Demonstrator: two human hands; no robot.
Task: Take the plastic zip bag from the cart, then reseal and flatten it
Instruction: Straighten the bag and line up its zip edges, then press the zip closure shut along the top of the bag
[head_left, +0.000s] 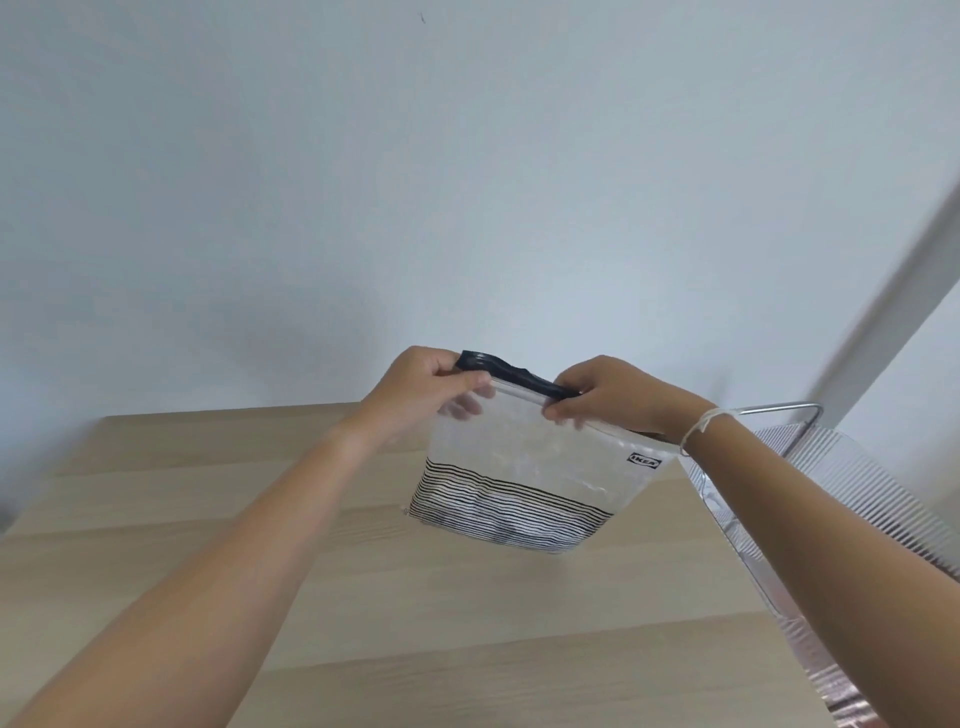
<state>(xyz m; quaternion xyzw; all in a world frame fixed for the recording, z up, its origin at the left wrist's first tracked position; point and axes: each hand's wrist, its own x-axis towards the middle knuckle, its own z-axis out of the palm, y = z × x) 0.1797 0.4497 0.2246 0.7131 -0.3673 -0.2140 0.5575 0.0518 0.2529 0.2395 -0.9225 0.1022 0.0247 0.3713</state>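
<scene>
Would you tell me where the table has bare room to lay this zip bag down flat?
The wooden table is bare left of and in front of the zip bag, between the forearms. The right edge is crowded by the ribbed clear cart. Left hand and right hand pinch the zip strip.

A light wooden table (208, 519) stands against a pale wall (467, 182), a white post (893, 291) at right.

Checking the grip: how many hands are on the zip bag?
2. The left hand pinches the zip bag at its dark strip's left end; the right hand pinches farther right.
</scene>
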